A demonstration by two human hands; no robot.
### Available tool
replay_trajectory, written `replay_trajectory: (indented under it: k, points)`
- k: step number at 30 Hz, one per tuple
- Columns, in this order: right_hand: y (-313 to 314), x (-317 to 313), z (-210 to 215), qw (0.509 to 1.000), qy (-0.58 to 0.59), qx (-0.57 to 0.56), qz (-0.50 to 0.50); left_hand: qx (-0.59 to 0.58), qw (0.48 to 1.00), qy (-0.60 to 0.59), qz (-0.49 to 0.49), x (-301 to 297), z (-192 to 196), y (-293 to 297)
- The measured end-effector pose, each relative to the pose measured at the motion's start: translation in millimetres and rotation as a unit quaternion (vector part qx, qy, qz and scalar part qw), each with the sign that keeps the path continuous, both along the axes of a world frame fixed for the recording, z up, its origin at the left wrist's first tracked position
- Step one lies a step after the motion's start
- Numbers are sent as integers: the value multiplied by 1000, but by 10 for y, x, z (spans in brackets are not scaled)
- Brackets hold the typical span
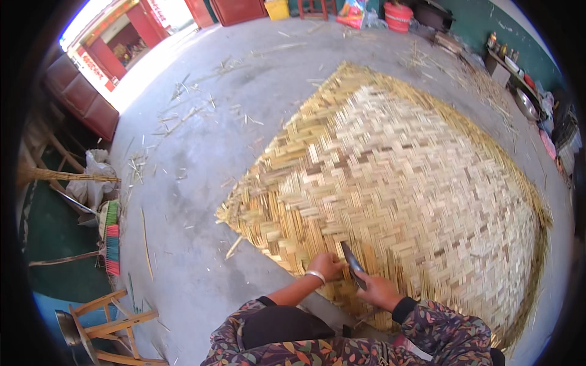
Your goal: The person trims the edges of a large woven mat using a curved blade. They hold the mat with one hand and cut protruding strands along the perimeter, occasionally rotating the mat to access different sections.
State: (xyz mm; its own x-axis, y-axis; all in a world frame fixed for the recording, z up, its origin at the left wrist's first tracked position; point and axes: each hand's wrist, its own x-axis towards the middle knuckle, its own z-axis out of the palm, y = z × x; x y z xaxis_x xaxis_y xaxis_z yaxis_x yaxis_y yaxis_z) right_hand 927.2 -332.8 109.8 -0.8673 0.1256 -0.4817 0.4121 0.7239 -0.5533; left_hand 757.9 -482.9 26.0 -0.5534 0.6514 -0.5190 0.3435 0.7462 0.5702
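Observation:
A large woven straw mat point(397, 177) lies on the floor in front of me, its pale strips crossing in a zigzag weave with darker strips among them. My right hand point(379, 291) is wrapped round a dark knife-like tool point(354, 259), its long narrow end pointing away from me over the mat. Just left of that tool, my left hand point(328, 266), with a pale bracelet on the wrist, is closed with curled fingers at the mat's near edge. Whatever those fingers pinch is too small to make out.
Loose straw bits point(183, 119) litter the grey floor. At left stand a wooden stool point(113, 329), brooms point(112, 244) and a dark red padded seat point(82, 97). A red bucket point(398, 17) is at the back; a metal basin point(526, 105) sits far right.

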Motion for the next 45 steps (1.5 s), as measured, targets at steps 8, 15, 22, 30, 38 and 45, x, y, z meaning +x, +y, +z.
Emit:
replay_trajectory:
  k: [8, 15, 22, 30, 38, 45]
  points:
    - [680, 638, 942, 967, -211, -54, 131, 22, 994, 97, 47, 94, -75, 59]
    - [858, 726, 1346, 905, -166, -361, -152, 198, 953, -90, 213, -27, -328, 117]
    - [789, 460, 1395, 836, -129, -492, -205, 179, 829, -436, 301, 71, 140, 274]
    - [592, 472, 1025, 797, -207, -530, -203, 137, 852, -374, 339, 213, 105, 238]
    - [551, 442, 766, 700, -245, -624, -245, 172, 810, -421, 371, 228, 81, 115]
    - [532, 460, 746, 745, -227, -585, -226, 153, 833, -354, 397, 310, 22, 134]
